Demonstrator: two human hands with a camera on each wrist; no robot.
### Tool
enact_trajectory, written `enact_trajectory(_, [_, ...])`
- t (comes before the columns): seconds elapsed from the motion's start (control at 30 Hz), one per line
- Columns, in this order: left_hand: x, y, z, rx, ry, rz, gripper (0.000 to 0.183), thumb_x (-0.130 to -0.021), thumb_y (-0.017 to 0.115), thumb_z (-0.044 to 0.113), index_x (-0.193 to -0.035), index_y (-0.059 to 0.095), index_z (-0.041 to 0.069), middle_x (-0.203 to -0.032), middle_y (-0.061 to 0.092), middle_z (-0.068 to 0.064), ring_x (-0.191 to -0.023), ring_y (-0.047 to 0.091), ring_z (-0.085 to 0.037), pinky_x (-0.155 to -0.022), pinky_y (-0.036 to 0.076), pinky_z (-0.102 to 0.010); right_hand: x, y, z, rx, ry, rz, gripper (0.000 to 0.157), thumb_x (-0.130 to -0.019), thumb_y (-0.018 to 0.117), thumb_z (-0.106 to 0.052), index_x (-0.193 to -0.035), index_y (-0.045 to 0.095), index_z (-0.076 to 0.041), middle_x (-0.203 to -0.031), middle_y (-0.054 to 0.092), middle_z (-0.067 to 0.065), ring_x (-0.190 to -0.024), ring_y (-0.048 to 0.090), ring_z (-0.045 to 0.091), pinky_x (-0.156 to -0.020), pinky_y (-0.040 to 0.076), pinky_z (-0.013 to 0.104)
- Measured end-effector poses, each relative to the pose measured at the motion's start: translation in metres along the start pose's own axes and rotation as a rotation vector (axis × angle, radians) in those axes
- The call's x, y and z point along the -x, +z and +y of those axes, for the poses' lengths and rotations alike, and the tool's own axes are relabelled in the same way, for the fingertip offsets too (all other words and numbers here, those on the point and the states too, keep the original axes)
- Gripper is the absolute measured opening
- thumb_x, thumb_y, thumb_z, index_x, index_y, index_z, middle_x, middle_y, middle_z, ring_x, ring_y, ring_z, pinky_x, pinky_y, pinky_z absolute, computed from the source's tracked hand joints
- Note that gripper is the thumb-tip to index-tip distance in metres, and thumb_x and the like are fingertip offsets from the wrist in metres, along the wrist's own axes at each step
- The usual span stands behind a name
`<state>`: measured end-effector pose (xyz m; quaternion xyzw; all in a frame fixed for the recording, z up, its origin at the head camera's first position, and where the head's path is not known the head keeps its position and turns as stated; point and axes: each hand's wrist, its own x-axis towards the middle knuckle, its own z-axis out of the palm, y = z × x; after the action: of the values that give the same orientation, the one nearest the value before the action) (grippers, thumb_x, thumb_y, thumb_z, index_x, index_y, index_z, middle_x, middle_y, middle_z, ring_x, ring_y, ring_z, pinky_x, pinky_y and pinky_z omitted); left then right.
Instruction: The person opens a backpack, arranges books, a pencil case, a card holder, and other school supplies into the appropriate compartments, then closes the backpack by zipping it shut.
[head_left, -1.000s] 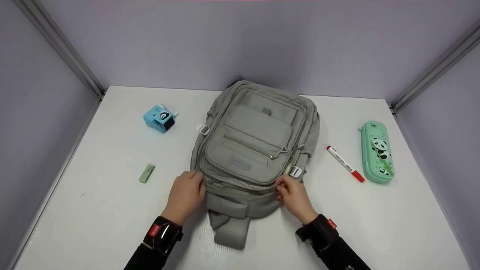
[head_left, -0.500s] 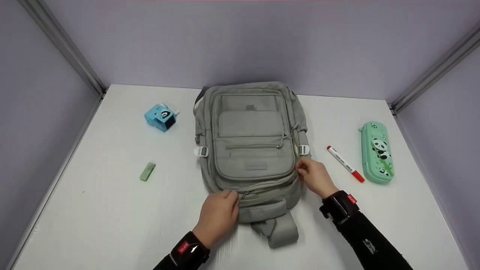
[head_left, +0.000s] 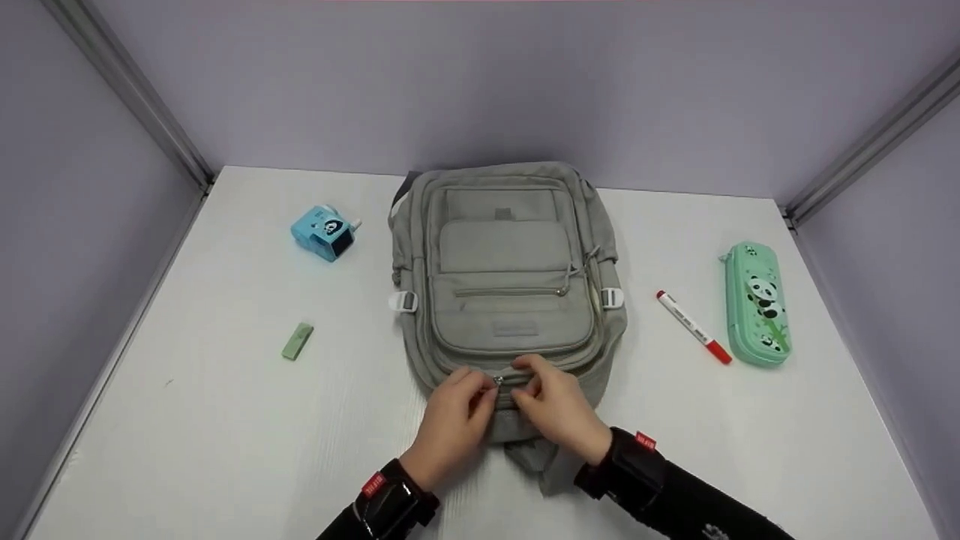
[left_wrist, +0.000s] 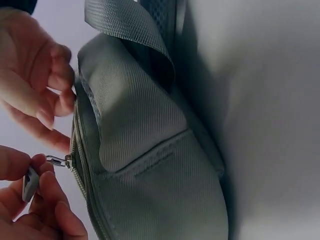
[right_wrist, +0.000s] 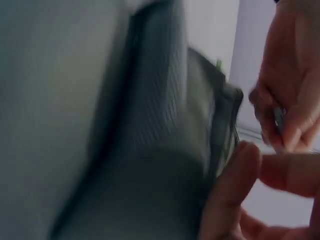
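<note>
A grey backpack (head_left: 514, 255) lies on the white table with its front pockets facing up. At its near end, my left hand (head_left: 454, 420) pinches a zipper pull (left_wrist: 31, 184); the metal zipper slider (left_wrist: 59, 160) shows just beyond the fingers in the left wrist view. My right hand (head_left: 559, 405) is just to the right, its fingers apart and loosely bent. In the left wrist view that right hand (left_wrist: 37, 75) has its fingertips right at the zipper edge, with no object visible in it. The right wrist view is blurred.
A blue panda pencil sharpener (head_left: 325, 232) and a green eraser (head_left: 298, 341) lie left of the backpack. To the right are a white marker with red ends (head_left: 690, 322) and a green panda pencil case (head_left: 757, 304). Pale walls (head_left: 480, 82) border the table (head_left: 225, 450).
The backpack has turned straight and its near end has shifted right. My right hand has left the right side and come to the near-end zipper beside the left hand.
</note>
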<state>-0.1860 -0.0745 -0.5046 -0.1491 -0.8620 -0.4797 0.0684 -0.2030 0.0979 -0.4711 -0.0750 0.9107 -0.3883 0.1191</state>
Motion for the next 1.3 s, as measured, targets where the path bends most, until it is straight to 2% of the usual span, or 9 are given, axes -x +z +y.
enact_trajectory(0.1, [0.001,0.000,-0.001,0.042,-0.008,-0.011,0.007,-0.093,0.063,0.006,-0.086,0.065,0.007,-0.086,0.063,-0.001,-0.079,0.056,-0.009,-0.070,0.048,-0.023,-0.004,0.009,0.004,-0.047,0.023,0.050,0.027,-0.092,0.062,-0.002,-0.119,0.062,-0.004,-0.070,0.060,0.003,-0.054,0.055,0.007,-0.050,0.044,0.021])
enact_trajectory(0.2, [0.003,-0.003,-0.006,-0.001,0.003,-0.018,0.006,-0.092,0.065,0.006,-0.086,0.065,0.008,-0.084,0.062,0.000,-0.077,0.056,-0.009,-0.069,0.048,-0.024,-0.008,0.013,0.008,-0.015,0.000,0.094,0.021,-0.091,0.062,0.000,-0.111,0.065,-0.004,-0.068,0.061,0.004,-0.052,0.056,0.007,-0.049,0.044,0.021])
enact_trajectory(0.33, [0.003,-0.012,-0.019,-0.173,0.061,0.012,0.007,-0.088,0.068,0.007,-0.083,0.064,0.011,-0.080,0.061,0.002,-0.074,0.058,-0.012,-0.068,0.049,-0.029,-0.009,0.013,0.010,0.066,-0.047,0.114,0.016,-0.091,0.062,0.001,-0.106,0.066,-0.004,-0.067,0.060,0.002,-0.053,0.050,0.004,-0.051,0.040,0.020])
enact_trajectory(0.5, [-0.003,-0.032,-0.046,-0.433,0.147,0.085,0.010,-0.083,0.071,0.009,-0.078,0.062,0.010,-0.074,0.058,-0.001,-0.068,0.055,-0.018,-0.062,0.046,-0.033,-0.007,0.011,0.010,0.077,-0.055,0.104,0.015,-0.093,0.061,0.001,-0.106,0.066,-0.003,-0.068,0.060,0.002,-0.056,0.049,0.004,-0.054,0.039,0.021])
enact_trajectory(0.63, [-0.014,-0.056,-0.064,-0.567,0.106,0.079,0.007,-0.084,0.071,0.011,-0.082,0.064,0.009,-0.075,0.059,-0.004,-0.066,0.053,-0.022,-0.058,0.043,-0.036,-0.006,0.011,0.010,0.047,-0.046,0.096,0.015,-0.093,0.060,0.001,-0.107,0.066,-0.003,-0.068,0.059,0.002,-0.055,0.051,0.005,-0.053,0.041,0.021])
enact_trajectory(0.83, [-0.037,-0.075,-0.080,-0.678,0.104,0.034,0.010,-0.086,0.071,0.014,-0.081,0.065,0.007,-0.081,0.064,-0.008,-0.071,0.055,-0.027,-0.057,0.042,-0.038,-0.006,0.010,0.009,-0.005,-0.036,0.079,0.014,-0.093,0.060,0.001,-0.105,0.065,-0.002,-0.070,0.060,0.004,-0.055,0.057,0.008,-0.052,0.044,0.021])
enact_trajectory(1.07, [-0.075,-0.077,-0.089,-0.726,0.089,0.050,0.010,-0.088,0.067,0.012,-0.092,0.069,0.003,-0.087,0.065,-0.014,-0.080,0.057,-0.033,-0.064,0.046,-0.044,-0.005,0.008,0.010,-0.070,0.000,0.050,0.012,-0.094,0.058,0.001,-0.104,0.064,-0.001,-0.072,0.061,0.006,-0.058,0.061,0.009,-0.053,0.050,0.021])
enact_trajectory(1.2, [-0.099,-0.075,-0.091,-0.760,0.105,0.079,0.011,-0.087,0.068,0.012,-0.086,0.068,0.001,-0.091,0.061,-0.017,-0.083,0.056,-0.034,-0.066,0.047,-0.045,-0.004,0.008,0.011,-0.089,0.006,0.041,0.012,-0.094,0.058,0.001,-0.104,0.064,-0.001,-0.073,0.061,0.006,-0.059,0.061,0.009,-0.054,0.051,0.021])
enact_trajectory(1.3, [-0.117,-0.075,-0.091,-0.787,0.068,0.054,0.012,-0.088,0.067,0.012,-0.085,0.067,0.000,-0.095,0.059,-0.018,-0.088,0.055,-0.035,-0.071,0.048,-0.046,-0.005,0.007,0.012,-0.100,0.001,0.043,0.012,-0.094,0.058,0.002,-0.103,0.064,-0.001,-0.073,0.061,0.006,-0.058,0.061,0.009,-0.054,0.051,0.022])
